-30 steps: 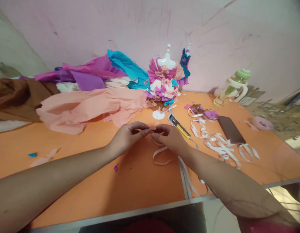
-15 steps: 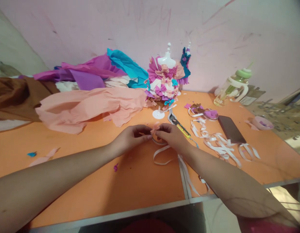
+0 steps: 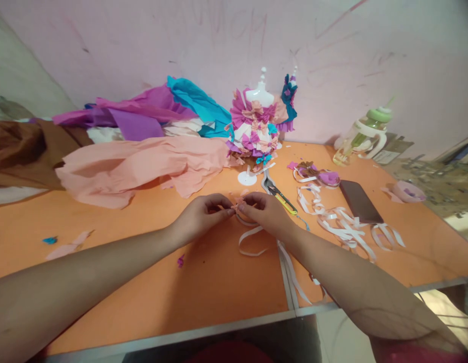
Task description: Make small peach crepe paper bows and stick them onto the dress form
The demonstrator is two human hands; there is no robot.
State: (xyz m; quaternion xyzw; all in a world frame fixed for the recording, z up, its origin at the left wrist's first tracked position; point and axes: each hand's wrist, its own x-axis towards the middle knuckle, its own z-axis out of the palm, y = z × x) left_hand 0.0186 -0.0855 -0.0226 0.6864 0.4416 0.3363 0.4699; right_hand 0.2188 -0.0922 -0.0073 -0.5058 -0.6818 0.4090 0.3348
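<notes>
Between both hands is a small peach crepe paper flower (image 3: 239, 202), pinched from either side above the orange table (image 3: 226, 297). My left hand (image 3: 203, 217) is closed, its thumb and fingertips on the flower's left edge. From the right, my right hand (image 3: 270, 214) pinches the same piece and hides part of it. A curl of white tape (image 3: 252, 253) lies just below my right hand. Behind the hands stands a small white dress form (image 3: 259, 95), covered in purple, peach, white and blue paper ruffles. A yellow-and-black cutter (image 3: 286, 202) lies beside my right hand.
Peach crepe paper (image 3: 143, 164) and other coloured sheets pile up at the back left. To the right lie tangled white strips (image 3: 345, 227), a dark phone-like slab (image 3: 361, 201) and a pink bowl (image 3: 408, 192). A green-lidded bottle (image 3: 360, 136) stands near the wall.
The peach flower has tipped lower and flatter between my fingers. My fingertips have shifted slightly on it; the things on the table stay where they were.
</notes>
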